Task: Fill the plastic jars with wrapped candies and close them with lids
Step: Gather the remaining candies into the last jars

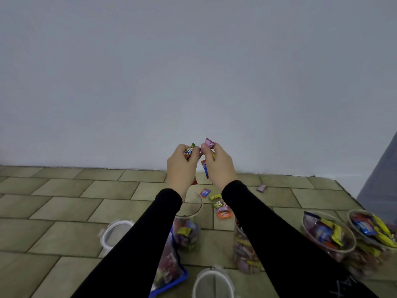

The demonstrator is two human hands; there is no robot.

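Observation:
Both hands are raised above the tiled floor, close together. My left hand (182, 163) grips wrapped candies, an orange and green one (190, 150) showing at the fingertips. My right hand (218, 163) holds several candies: a pink one (208, 143) sticks up and a red and blue one (205, 168) hangs below. Under my forearms stand two clear jars partly filled with candies, one (188, 229) left of centre and another (245, 252) half hidden by my right sleeve. Loose candies (221, 208) lie on the floor between my arms.
Two fuller open jars (327, 235) (373, 229) stand at the right. A white lid (117, 234) lies at the left and another lid (212, 282) at the bottom centre. A blue-edged candy bag (169, 267) lies under my left arm. A lone pink candy (262, 188) lies near the wall.

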